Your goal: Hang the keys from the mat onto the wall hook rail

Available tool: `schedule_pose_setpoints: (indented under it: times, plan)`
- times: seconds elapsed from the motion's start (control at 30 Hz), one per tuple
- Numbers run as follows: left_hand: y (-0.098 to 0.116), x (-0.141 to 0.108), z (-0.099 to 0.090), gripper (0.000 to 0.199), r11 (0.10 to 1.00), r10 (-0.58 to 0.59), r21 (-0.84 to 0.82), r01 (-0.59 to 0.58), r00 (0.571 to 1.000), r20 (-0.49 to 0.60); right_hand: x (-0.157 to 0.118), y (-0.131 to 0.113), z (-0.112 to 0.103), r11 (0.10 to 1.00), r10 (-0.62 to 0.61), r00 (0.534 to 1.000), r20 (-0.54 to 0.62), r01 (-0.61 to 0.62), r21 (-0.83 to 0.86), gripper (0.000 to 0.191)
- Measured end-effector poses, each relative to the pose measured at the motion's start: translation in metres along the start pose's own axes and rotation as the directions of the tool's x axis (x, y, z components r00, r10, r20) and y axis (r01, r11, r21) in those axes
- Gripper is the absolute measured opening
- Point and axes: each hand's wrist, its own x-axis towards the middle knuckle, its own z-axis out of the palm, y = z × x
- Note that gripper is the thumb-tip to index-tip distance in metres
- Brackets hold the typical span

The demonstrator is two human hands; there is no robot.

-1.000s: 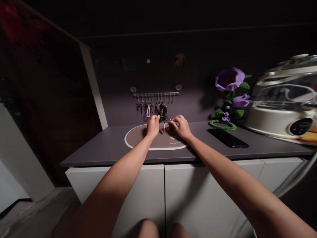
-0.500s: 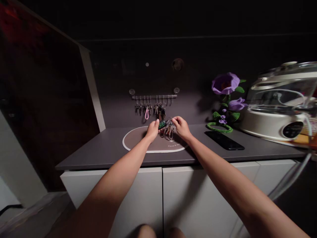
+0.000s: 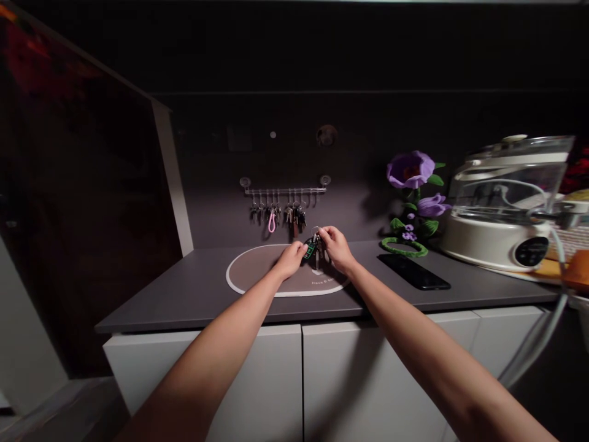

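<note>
Dark wall (image 3: 211, 159), white cabinets (image 3: 340, 380), seemingly stone floor (image 3: 87, 408)

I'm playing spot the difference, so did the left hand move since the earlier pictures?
Yes. The left hand has moved lower and a bit to the right, farther from the hanging pink loop.

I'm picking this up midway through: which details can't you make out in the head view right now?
All in the head view:
- Left hand: its lower fingers are hidden behind its own back and thumb.
- Key bunch between the hands: too small and dark to count.
- Right hand: its curled fingers hide their exact grip.
- Oval mat: lettering too small, right end covered by the right forearm.
- Appliance's control panel: markings too dark.
</note>
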Motion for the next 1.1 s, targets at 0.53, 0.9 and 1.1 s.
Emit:
schedule_pose_setpoints:
  times: [0.53, 0.9, 1.1]
  plan:
    - [0.008, 0.000, -0.004, 0.031, 0.928, 0.035, 0.371, 0.044, 0.978, -0.205, 0.049, 0.001, 0.004, 0.978, 0.130, 0.986, -0.108, -0.109, 0.179, 0.037]
    - [0.002, 0.003, -0.001, 0.028, 0.911, -0.003, 0.402, 0.090, 0.977, -0.211, 0.106, 0.004, 0.027, 0.973, 0.199, 0.951, -0.237, -0.162, 0.165, 0.027]
    - [0.004, 0.002, -0.002, 0.028, 0.914, -0.020, 0.393, 0.102, 0.978, -0.208, 0.130, 0.007, 0.037, 0.971, 0.238, 0.897, -0.373, -0.216, 0.101, 0.021]
